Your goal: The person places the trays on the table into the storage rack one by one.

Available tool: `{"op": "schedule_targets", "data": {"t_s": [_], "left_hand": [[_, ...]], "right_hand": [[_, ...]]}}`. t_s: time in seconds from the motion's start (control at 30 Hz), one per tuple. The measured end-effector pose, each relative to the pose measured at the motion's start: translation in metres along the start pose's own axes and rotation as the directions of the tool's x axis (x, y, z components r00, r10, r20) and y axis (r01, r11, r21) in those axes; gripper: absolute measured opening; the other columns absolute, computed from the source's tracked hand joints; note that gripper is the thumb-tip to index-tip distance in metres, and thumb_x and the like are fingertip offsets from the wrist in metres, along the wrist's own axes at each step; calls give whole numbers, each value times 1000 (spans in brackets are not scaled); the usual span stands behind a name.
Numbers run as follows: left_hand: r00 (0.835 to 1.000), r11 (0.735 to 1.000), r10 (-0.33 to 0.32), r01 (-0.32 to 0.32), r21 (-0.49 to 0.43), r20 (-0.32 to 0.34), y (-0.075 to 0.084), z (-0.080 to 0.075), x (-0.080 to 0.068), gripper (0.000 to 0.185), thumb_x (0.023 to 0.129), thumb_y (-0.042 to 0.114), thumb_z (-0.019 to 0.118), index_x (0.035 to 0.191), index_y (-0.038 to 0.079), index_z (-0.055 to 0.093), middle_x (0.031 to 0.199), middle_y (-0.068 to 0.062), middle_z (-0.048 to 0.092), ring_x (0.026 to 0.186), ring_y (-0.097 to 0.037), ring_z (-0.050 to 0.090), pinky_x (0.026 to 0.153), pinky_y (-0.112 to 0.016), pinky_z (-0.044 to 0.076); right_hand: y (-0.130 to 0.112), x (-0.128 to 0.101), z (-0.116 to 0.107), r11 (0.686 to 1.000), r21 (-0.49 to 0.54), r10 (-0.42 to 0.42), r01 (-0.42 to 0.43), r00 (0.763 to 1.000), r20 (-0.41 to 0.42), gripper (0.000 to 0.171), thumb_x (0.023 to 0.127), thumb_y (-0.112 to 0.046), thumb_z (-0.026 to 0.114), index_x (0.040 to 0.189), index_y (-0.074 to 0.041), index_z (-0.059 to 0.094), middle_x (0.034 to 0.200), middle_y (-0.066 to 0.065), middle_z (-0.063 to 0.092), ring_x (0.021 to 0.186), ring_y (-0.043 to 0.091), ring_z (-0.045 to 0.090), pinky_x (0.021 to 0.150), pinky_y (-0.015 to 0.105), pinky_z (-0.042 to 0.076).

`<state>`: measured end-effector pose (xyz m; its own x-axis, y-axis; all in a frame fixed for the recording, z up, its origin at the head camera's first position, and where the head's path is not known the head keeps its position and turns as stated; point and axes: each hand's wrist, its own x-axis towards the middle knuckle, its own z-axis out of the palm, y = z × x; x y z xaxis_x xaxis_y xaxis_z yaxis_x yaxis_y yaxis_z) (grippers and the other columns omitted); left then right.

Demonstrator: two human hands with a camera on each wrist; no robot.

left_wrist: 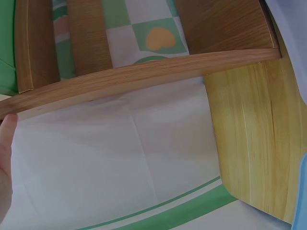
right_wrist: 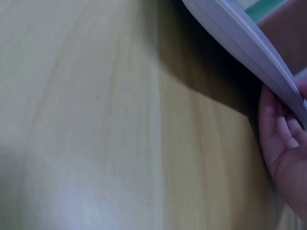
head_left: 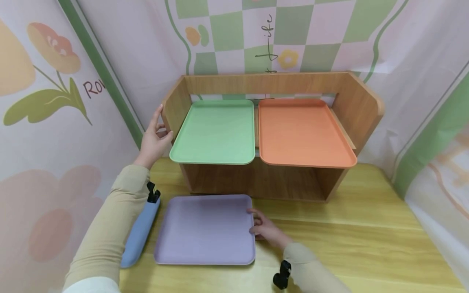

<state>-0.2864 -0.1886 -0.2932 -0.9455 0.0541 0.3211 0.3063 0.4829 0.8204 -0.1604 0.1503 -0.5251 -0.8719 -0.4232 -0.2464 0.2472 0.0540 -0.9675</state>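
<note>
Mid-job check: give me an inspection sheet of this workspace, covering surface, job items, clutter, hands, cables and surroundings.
Surface: yellow wooden tabletop, bare at the right.
Job's things: flat lilac plastic tray on the table; its right edge is lifted slightly, per the right wrist view.
Clutter: blue tray beside the lilac one, partly under the left sleeve; mint green tray and orange tray side by side on the wooden shelf unit.
Hands: left hand rests on the shelf's left side panel; right hand grips the lilac tray's right edge.
Cables: nothing seen.
Surroundings: floral and checked fabric backdrop.

lilac tray (head_left: 205,228) | rect., flat on yellow table | front of wooden shelf (head_left: 360,106) | right edge gripped
</note>
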Motion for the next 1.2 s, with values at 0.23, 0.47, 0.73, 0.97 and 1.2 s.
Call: {"op": "schedule_targets", "data": {"t_s": [0.23,0.47,0.73,0.97,1.2], "left_hand": [[1000,1000,-1,1,-1,-3,-2,-1,-1,81,94,8,53,147,50,10,129,-24,50,117,-39,55,96,-50,49],[1000,1000,-2,2,-10,-3,-2,-1,0,81,94,7,53,146,51,10,128,-24,51,117,-39,55,95,-51,49],[1000,1000,-4,4,-8,-5,-2,-1,0,81,94,7,53,147,51,10,127,-24,51,116,-39,56,95,-50,49],[1000,1000,1,-1,-14,-4,0,0,0,81,94,6,53,147,50,10,126,-23,52,116,-38,56,95,-49,50],[1000,1000,2,-2,-9,-3,1,1,0,81,93,6,54,147,51,12,126,-22,52,115,-38,57,94,-49,50]], "right_hand": [[6,-9,-21,1000,12,15,-16,994,110,85,90,0,57,152,-10,1,141,38,23,100,23,59,80,44,57],[4,-15,-28,998,60,30,-36,994,106,84,91,5,53,152,-10,-2,143,39,16,99,24,59,77,46,58],[11,-20,-38,995,99,11,-22,994,112,84,87,10,51,151,-6,-2,139,40,21,94,22,60,73,44,59],[17,-23,-50,993,114,5,-18,994,108,84,88,10,50,150,-7,-3,140,41,19,97,22,60,75,45,58],[12,-31,-56,994,109,18,-27,996,86,84,89,7,53,150,-7,-2,141,41,18,95,21,61,76,43,58]]}}
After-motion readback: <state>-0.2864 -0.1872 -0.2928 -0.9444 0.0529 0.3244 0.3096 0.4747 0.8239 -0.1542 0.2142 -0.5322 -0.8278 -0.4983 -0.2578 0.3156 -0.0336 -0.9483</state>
